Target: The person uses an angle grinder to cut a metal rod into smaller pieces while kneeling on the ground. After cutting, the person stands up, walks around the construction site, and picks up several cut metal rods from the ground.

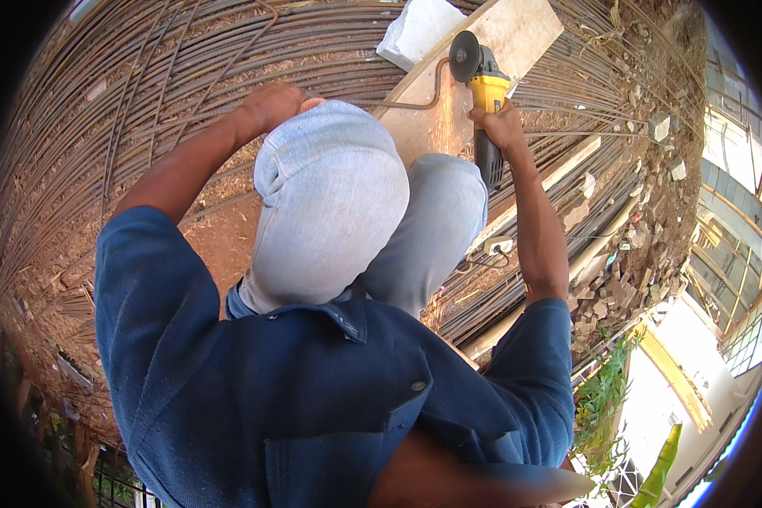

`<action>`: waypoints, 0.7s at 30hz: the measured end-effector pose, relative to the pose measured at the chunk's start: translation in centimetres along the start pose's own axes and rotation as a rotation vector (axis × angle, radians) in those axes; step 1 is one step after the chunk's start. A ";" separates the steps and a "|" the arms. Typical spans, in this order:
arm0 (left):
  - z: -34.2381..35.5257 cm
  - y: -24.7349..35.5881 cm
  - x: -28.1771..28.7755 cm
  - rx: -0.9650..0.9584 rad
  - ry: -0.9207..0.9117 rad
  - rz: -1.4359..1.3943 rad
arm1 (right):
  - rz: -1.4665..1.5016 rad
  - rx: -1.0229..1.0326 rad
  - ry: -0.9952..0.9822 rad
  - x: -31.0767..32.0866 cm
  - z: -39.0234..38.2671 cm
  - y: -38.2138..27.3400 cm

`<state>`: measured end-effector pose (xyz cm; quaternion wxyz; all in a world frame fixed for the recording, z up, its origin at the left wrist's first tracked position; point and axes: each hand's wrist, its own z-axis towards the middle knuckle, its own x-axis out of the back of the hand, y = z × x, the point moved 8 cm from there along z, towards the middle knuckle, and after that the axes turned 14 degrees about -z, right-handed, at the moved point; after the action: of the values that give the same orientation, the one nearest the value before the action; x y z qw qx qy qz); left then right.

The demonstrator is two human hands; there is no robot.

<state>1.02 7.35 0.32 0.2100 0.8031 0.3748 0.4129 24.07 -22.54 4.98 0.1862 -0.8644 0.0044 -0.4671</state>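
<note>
My right hand (501,127) is wrapped round the body of a yellow-and-black angle grinder (488,90). The grinder stands nearly upright in view, its dark disc (464,57) at the top beside the end of a bent rebar (439,85). Orange sparks (442,127) stream down from there toward my knees. A pale wooden board (516,38) lies beneath the grinder and the bar's hooked end. My left hand (281,105) is closed beside my left knee, in line with the bar, whose near part the knee hides. Most of the left fingers are hidden too.
Long rusty rebars (195,76) cover the ground ahead and to the left. A white block (419,32) sits by the board. On the right are a timber strip (571,165), a white socket block with a cord (499,245) and broken rubble (610,296).
</note>
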 end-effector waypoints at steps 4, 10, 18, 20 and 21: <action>-0.1 -0.2 -0.2 0.019 -0.010 -0.010 | -0.003 -0.026 0.004 -0.2 0.1 0.4; -0.3 0.3 0.0 -0.065 0.035 -0.053 | 0.015 0.013 -0.012 0.0 -0.2 -0.1; 0.2 -0.3 -0.3 -0.008 -0.029 -0.024 | -0.020 0.028 -0.009 0.1 -0.5 -0.3; 0.3 -0.4 -0.4 -0.007 -0.036 -0.019 | -0.034 0.049 -0.022 0.1 -0.5 -0.5; 0.3 -0.4 -0.4 -0.006 -0.033 -0.007 | -0.035 0.024 -0.021 0.1 -0.5 -0.3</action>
<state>0.90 7.32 -0.32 0.2198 0.8080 0.3729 0.3998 23.69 -22.43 5.36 0.1884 -0.8669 -0.0184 -0.4611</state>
